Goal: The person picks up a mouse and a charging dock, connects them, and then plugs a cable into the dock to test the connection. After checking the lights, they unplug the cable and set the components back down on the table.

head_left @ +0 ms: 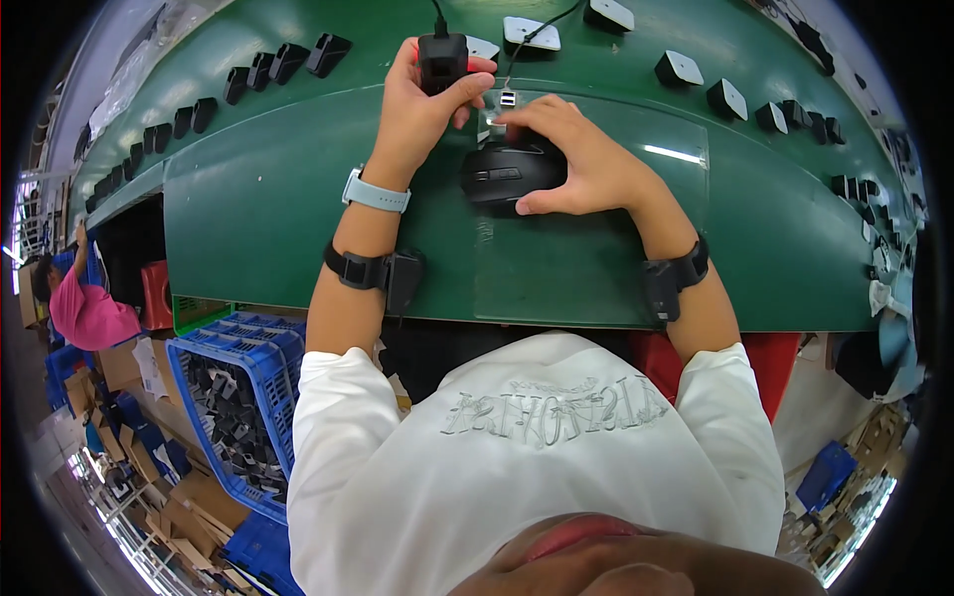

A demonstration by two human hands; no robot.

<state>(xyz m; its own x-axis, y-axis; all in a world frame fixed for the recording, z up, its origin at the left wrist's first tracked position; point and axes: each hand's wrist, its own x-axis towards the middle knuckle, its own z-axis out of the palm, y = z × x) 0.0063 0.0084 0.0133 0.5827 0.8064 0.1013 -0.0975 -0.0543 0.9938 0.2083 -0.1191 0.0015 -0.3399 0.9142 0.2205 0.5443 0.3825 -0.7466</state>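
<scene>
My left hand (pixel 422 104) is closed round a small black box-shaped device (pixel 443 62), held upright above the green table. A black cable runs from the device's far end, and a red glow shows by my fingertips. To the right, my right hand (pixel 586 159) grips a black computer mouse (pixel 505 177), thumb at its near edge and fingers at the far edge. Just beyond the mouse lies a USB plug (pixel 508 99) on a thin black cable, close to my right fingertips. Part of the mouse's right end is hidden by my hand.
White-faced black units (pixel 680 69) stand along the table's far side. Black units (pixel 288 63) line the left. A blue crate (pixel 238 397) full of black parts stands below the table's front edge (pixel 397 314). Another person (pixel 89 308) is at far left.
</scene>
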